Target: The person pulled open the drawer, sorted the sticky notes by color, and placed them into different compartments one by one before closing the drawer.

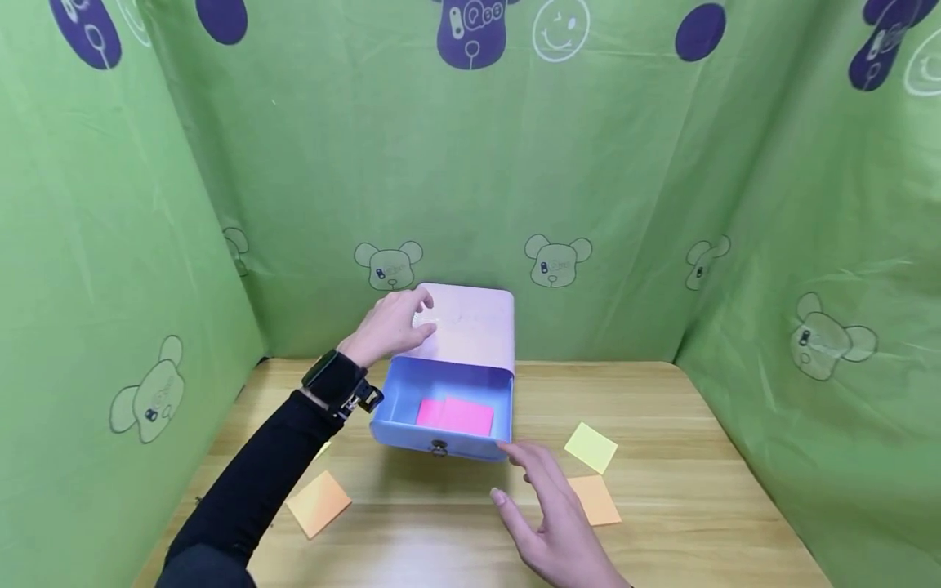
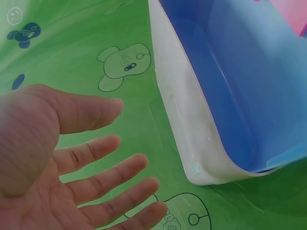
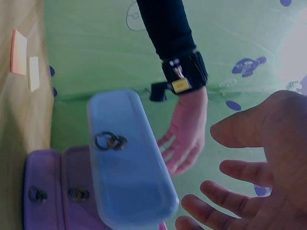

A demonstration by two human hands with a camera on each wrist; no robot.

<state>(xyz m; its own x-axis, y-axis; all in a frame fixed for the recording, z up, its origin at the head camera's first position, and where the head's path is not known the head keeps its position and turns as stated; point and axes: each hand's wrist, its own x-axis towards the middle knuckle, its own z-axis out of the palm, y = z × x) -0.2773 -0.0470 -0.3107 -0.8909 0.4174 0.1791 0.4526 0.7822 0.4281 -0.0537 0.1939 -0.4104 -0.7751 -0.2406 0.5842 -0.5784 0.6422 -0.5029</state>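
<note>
A small white drawer cabinet (image 1: 470, 327) stands at the back of the table, its blue top drawer (image 1: 441, 445) pulled out. Pink sticky notes (image 1: 466, 416) lie inside that drawer. Over the cabinet's left top edge is my left hand (image 1: 390, 322), fingers loosely bent; in the left wrist view it holds nothing and appears apart from the cabinet wall (image 2: 184, 105). My right hand (image 1: 555, 514) is near the drawer's front right corner, fingers spread and relaxed with nothing in them. Whether its index fingertip touches the drawer, I cannot tell. The drawer front carries a metal ring pull (image 3: 110, 141).
Two purple drawers (image 3: 79, 201) are below the blue one. To the right lie a yellow note pad (image 1: 591, 447) and an orange one (image 1: 597, 500), partly behind my right hand. Another orange pad (image 1: 319, 504) lies left, beside a mostly hidden yellow one. Green cloth (image 1: 610, 188) encloses the table.
</note>
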